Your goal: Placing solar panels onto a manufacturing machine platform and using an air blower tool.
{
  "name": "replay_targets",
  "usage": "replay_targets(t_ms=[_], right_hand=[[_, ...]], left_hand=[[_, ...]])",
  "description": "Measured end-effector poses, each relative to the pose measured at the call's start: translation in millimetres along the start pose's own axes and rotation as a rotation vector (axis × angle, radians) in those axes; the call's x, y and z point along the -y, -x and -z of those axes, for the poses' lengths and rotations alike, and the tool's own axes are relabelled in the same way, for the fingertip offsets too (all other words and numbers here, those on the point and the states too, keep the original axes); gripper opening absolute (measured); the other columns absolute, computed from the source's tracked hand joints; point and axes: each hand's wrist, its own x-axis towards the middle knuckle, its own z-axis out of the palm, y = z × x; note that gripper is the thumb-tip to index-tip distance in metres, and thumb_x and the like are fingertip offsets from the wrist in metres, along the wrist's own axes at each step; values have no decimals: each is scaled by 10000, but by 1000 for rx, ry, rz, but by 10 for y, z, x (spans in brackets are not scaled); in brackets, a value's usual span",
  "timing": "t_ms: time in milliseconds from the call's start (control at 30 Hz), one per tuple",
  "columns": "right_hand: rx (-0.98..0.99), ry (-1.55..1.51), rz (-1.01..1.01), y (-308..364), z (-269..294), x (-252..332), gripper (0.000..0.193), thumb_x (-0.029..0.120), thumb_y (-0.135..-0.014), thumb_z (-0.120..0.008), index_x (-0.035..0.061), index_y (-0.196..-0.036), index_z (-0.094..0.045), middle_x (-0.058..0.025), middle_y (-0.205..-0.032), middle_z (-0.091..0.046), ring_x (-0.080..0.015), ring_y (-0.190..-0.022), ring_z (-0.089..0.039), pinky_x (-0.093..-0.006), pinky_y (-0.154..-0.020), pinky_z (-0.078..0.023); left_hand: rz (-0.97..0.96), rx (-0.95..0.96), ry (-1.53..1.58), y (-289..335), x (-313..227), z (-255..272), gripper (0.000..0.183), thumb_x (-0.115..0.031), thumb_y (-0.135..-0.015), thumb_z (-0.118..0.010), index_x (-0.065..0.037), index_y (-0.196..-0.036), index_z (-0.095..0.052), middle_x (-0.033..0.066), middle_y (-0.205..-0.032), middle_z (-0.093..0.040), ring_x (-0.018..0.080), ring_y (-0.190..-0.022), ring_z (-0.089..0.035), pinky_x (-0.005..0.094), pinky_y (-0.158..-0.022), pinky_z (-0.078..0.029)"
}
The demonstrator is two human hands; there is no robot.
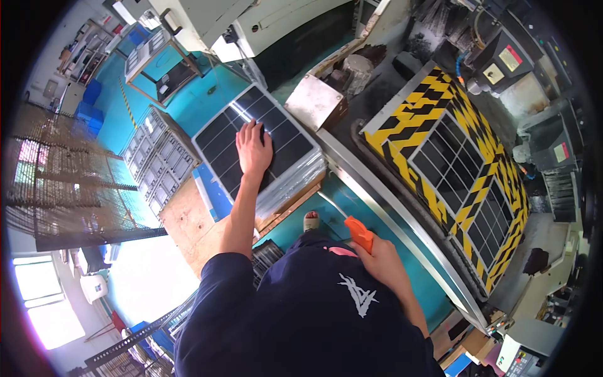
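Note:
My left hand (253,149) lies on a stack of dark glossy panels (286,147) divided by thin light lines. Its fingers point away from me and rest on the top panel, holding nothing. Clear wrap covers the near side of the stack (292,184). My right hand (380,254) is closed around an orange air blow gun (358,232), low in front of my body. A thin pale nozzle runs from the gun toward the near corner of the stack. The fingers around the grip are partly hidden.
On the right, a machine bed carries a yellow-and-black striped plate (402,122) with dark gridded panels (447,160) set in it. A metal rail (389,220) runs along its near edge. Grey trays (157,154) and a wooden board (187,220) are left of the stack.

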Motion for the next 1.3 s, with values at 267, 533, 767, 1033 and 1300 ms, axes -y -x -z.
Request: replay_targets(t_ms=[267, 533, 767, 1033, 1300], right_hand=[[61, -70, -60, 10, 18, -1, 388, 325, -978, -683, -22, -1151, -676, -280, -913, -713, -473, -899, -691, -486, -791, -536], [93, -119, -99, 38, 40, -45, 422, 352, -972, -696, -18, -1176, -686, -275, -932, -719, -467, -919, -697, -464, -808, -543], [111, -67, -78, 88, 57, -113, 400, 341, -977, -698, -23, -1142, -688, -265, -958, -727, -449, -913, -702, -473, -815, -542], [110, -18, -7, 102, 41, -232, 376, 331, -959, -731, -14, -1105, -695, -228, -890, -723, -393, -837, -716, -430, -760, -535], [38, -60, -100, 162, 139, -129, 405, 348, -963, -717, -49, -1026, -676, -270, -906, -713, -459, -878, -691, -476, -772, -536]], left_hand=[[-22, 23, -13, 6, 18, 2, 379, -227, -982, -617, -50, -1318, -624, 143, -1459, -565, 351, -1410, -462, 522, -1210, -309], [-55, -44, -19, -1, -115, 94, 325, -165, -931, -668, -26, -1224, -648, 218, -1533, -434, 420, -1448, -384, 542, -1218, -301], [-173, -46, 95, -32, -553, 265, 272, -119, -896, -702, -40, -1151, -651, 172, -1472, -507, 400, -1368, -471, 532, -1139, -385], [178, 146, 400, -228, -781, 236, 333, -262, -997, -651, 15, -817, -695, 129, -696, -605, 248, -638, -599, 392, -612, -458], [762, 159, 1120, -354, -214, 181, 413, -352, -1079, -509, 15, -1053, -697, 56, -864, -671, 132, -765, -622, 285, -707, -524]])
